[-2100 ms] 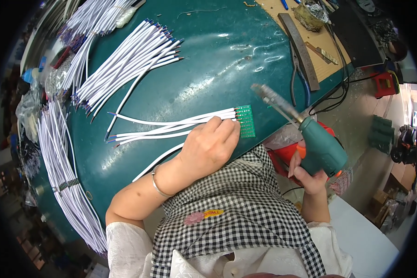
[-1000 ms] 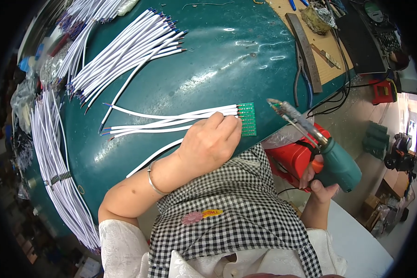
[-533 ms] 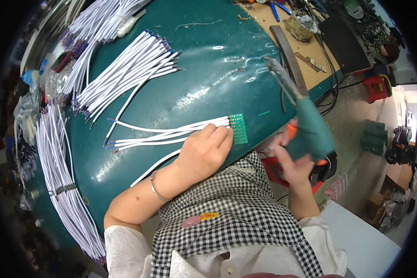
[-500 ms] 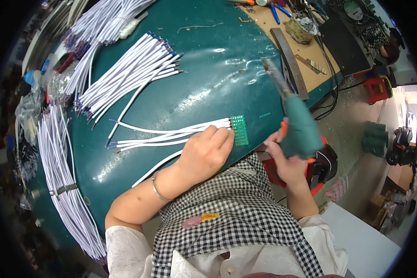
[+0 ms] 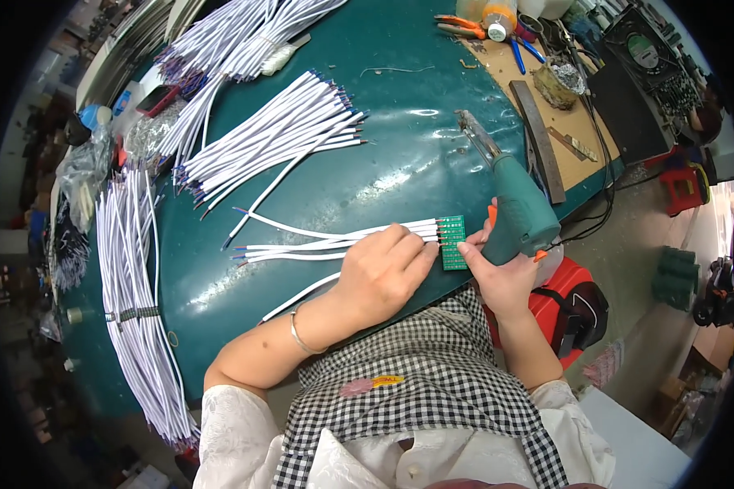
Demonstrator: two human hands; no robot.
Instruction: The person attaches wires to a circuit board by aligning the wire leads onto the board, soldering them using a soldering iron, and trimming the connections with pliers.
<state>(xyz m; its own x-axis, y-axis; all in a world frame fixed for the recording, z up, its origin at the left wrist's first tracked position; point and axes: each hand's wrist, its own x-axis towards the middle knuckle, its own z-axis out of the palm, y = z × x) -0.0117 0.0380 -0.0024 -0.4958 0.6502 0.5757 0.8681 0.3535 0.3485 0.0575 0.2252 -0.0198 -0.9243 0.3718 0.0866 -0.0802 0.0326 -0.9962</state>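
Note:
My left hand (image 5: 383, 269) is closed on a white cable at the left side of a small green circuit board (image 5: 453, 257). Several white cables (image 5: 302, 246) run left from that board, bare coloured ends pointing away. In my right hand (image 5: 506, 284) is a green soldering gun (image 5: 520, 204) with orange parts, its metal tip pointing up and away from the board. The right thumb reaches to the board's right edge and seems to touch it. My left fingers hide the end of the cable they pinch.
Loose white cables (image 5: 277, 134) lie in a pile beyond, with a strapped bundle (image 5: 130, 261) at left and another bunch (image 5: 228, 41) at the far left. At far right a wooden board (image 5: 575, 138) carries a metal bar (image 5: 538, 138), pliers (image 5: 461, 26) and a dark cord (image 5: 602, 187).
My right hand has brought the soldering gun closer to the circuit board, thumb now at its edge. My left hand keeps its place by the cables. The whole view has shifted slightly.

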